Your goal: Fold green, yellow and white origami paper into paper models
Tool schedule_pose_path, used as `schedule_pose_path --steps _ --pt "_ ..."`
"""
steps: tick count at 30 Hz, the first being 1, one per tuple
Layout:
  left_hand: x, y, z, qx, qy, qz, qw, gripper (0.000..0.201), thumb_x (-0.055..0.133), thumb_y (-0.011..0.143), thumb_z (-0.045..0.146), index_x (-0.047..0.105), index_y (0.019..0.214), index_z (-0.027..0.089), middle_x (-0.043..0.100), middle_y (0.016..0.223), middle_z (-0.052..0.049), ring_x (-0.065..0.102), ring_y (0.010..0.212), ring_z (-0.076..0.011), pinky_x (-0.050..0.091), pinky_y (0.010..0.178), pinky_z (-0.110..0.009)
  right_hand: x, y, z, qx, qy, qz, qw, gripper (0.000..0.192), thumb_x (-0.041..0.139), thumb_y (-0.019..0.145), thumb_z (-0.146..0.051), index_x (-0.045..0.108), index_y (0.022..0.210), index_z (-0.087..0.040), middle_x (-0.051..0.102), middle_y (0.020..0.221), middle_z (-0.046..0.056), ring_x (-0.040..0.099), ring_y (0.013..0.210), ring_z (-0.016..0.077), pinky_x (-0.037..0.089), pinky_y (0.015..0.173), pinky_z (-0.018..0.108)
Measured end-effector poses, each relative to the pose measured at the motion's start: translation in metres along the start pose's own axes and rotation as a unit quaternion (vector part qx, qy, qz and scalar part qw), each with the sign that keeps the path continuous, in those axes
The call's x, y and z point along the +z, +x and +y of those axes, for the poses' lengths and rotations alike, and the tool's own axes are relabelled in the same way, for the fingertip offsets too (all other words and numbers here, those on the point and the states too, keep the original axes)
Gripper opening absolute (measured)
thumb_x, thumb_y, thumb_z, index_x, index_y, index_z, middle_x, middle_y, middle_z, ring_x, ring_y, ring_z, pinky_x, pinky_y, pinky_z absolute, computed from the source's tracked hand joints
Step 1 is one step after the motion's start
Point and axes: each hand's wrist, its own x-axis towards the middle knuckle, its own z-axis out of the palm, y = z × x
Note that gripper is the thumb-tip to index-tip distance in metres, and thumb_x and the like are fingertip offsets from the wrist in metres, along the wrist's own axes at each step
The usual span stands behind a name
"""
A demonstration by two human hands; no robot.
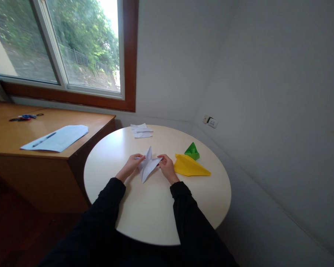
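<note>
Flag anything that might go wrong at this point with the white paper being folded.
Both hands, left hand and right hand, pinch the white folded paper by its side flaps; a hard pull could tear or skew the creases. The right hand sits close to the yellow paper plane and might nudge it.

You've got a white folded paper shape (148, 165) at frame centre on the cream round table (144, 211), with a yellow folded paper plane (189, 166) and small green paper boat (192, 150) right of it. Your sleeves are black.
</note>
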Motion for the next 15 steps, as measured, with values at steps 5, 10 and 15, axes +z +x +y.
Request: schedule_pose_path --steps 5,10,15 --pt "0.000 0.003 -0.002 0.009 -0.002 0.010 1.000 0.036 0.071 0.057 0.047 0.060 0.061 0.013 0.051 0.053 0.002 0.042 0.047 -0.0087 0.026 0.047 -0.021 -0.001 0.000 -0.004 0.012 0.018 -0.010 1.000 0.036 0.046 0.063 -0.017 0.052 0.098 -0.017 0.058 0.069 -0.003 0.060 0.055 0.0111 0.046 0.052 0.022" --pt "-0.001 0.005 -0.004 0.013 -0.005 0.026 1.000 0.037 0.071 0.053 0.048 0.057 0.060 0.014 0.050 0.052 0.002 0.042 0.048 -0.0090 0.026 0.047 -0.021 -0.003 -0.005 -0.012 0.018 0.043 -0.062 0.997 0.045 0.048 0.062 -0.013 0.047 0.106 -0.023 0.059 0.083 -0.002 0.064 0.062 0.0107 0.046 0.053 0.020" --pt "-0.002 0.006 -0.005 0.014 0.000 0.045 0.999 0.034 0.069 0.053 0.045 0.055 0.059 0.015 0.047 0.049 0.004 0.040 0.045 -0.0086 0.025 0.045 -0.022 -0.006 -0.010 -0.019 0.033 0.067 -0.131 0.989 0.051 0.056 0.062 -0.014 0.044 0.109 -0.027 0.057 0.097 0.000 0.065 0.067 0.0107 0.049 0.055 0.021"
